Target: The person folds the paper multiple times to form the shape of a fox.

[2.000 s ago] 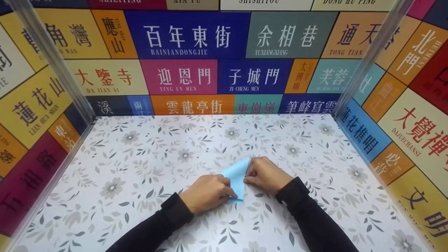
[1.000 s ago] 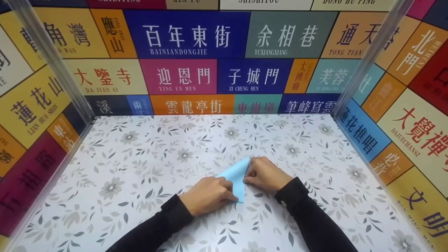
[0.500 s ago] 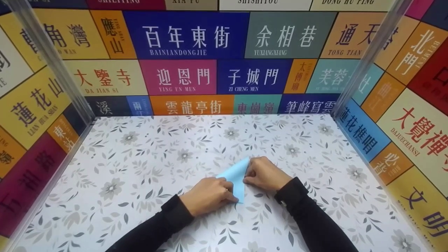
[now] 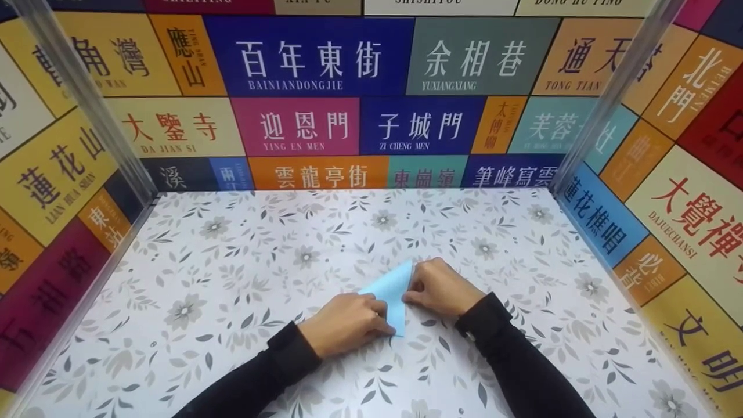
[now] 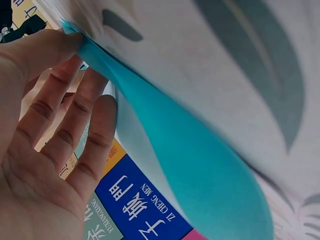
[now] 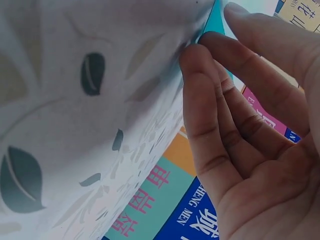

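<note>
A folded sheet of light blue paper lies near the middle of the patterned table, its pointed corner toward the back right. At its lower left, my left hand pinches the paper, thumb by the bottom edge. The left wrist view shows the paper bowing away from that thumb and fingers in a curved fold. Along the right edge, my right hand pinches the sheet with curled fingers. Only a small strip of the blue paper shows beside those fingertips in the right wrist view.
The table has a white covering with grey flowers and leaves. Panels with coloured name signs stand at the back and on both sides, and clear corner strips join them.
My left hand has shifted slightly down and its thumb has come to the paper's bottom edge, where a small fold showed before. The right hand has barely moved.
</note>
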Tool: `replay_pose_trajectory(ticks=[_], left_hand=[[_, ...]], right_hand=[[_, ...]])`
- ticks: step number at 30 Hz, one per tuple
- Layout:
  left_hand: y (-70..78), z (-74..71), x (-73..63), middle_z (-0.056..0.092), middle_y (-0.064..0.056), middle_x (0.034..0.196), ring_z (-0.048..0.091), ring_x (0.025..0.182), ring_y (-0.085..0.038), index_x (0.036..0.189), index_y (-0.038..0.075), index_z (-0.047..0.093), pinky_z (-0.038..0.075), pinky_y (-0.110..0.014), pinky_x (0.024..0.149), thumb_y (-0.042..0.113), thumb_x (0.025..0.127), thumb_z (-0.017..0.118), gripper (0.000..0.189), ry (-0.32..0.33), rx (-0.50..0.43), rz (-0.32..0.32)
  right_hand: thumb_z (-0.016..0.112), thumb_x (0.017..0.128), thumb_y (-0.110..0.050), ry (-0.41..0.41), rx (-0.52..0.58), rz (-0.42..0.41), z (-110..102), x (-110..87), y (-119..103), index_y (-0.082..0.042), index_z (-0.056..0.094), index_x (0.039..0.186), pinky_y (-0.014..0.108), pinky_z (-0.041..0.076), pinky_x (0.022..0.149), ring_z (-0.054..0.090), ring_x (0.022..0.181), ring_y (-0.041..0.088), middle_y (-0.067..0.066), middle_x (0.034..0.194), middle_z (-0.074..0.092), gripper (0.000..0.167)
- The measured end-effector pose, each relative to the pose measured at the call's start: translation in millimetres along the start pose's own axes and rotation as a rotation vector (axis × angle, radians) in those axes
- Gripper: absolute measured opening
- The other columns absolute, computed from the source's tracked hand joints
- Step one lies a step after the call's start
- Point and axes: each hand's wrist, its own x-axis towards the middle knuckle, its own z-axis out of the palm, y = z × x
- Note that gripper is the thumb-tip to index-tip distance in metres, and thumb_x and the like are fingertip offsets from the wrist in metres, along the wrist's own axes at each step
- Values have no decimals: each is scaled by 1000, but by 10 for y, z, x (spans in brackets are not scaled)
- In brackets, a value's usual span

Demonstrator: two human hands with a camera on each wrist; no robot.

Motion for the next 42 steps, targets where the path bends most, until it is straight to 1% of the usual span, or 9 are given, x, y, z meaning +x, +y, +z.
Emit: replay_pose_trajectory(ticks=[3, 5, 11, 14, 18, 24, 29, 35, 42], left_hand=[[0, 4, -2, 81, 10, 104, 76, 95, -13, 117, 37, 94, 67, -30, 83, 26, 98, 94, 22, 20, 8, 12], [1, 7, -1, 81, 10, 104, 75, 94, -13, 116, 37, 94, 67, -29, 83, 27, 98, 94, 21, 32, 17, 22], [0, 11, -1, 81, 10, 105, 74, 94, -12, 117, 37, 93, 66, -28, 82, 24, 96, 96, 25, 39, 32, 35], [2, 19, -5, 81, 10, 105, 74, 93, -12, 117, 37, 93, 66, -28, 81, 23, 96, 95, 26, 45, 37, 35], [5, 32, -10, 80, 10, 104, 74, 92, -12, 116, 38, 93, 66, -28, 79, 22, 96, 95, 26, 57, 51, 39], [6, 33, -6, 81, 10, 106, 75, 94, -12, 117, 39, 93, 67, -30, 82, 24, 93, 96, 28, 64, 68, 47], [7, 22, -7, 83, 13, 108, 71, 94, -11, 118, 42, 93, 62, -30, 79, 29, 96, 95, 26, 61, 98, 57], [10, 11, -7, 83, 14, 107, 69, 93, -11, 118, 44, 92, 58, -31, 78, 30, 98, 92, 24, 73, 128, 74], [8, 5, -6, 84, 13, 113, 71, 97, -12, 122, 44, 91, 59, -32, 81, 30, 102, 88, 24, 40, 107, 62]], right_hand=[[97, 93, -13, 5, -13, -1, -12, -4, -11, -13, 87, 78, 21, 47, 61, 53, 62, 1, -5, 70, 76, 18], [97, 93, -13, 6, -17, -9, -19, -13, -20, -13, 87, 80, 21, 49, 64, 55, 65, 1, -6, 73, 76, 16], [96, 94, -11, -15, 2, -76, -21, -20, -64, -15, 90, 90, 24, 59, 73, 70, 77, 6, -4, 85, 82, 9], [97, 94, -10, -32, 11, -90, -13, -16, -83, -15, 90, 93, 24, 62, 76, 74, 81, 10, -3, 88, 84, 8], [97, 94, -10, -53, 17, -91, 2, -14, -93, -15, 90, 94, 24, 62, 77, 75, 82, 11, -3, 89, 84, 9], [97, 93, -9, -62, 7, -110, 11, -19, -94, -15, 90, 94, 25, 62, 77, 74, 81, 11, -2, 88, 83, 9], [97, 90, -9, -72, -9, -136, 22, -11, -92, -15, 90, 92, 24, 62, 77, 74, 80, 12, -2, 87, 84, 10], [99, 90, -15, -109, -22, -159, 42, -4, -99, -18, 90, 92, 25, 61, 76, 74, 80, 14, -3, 87, 83, 10], [102, 88, -20, -120, -46, -149, 61, -1, -113, -19, 89, 91, 25, 60, 77, 71, 78, 8, -5, 86, 82, 13]])
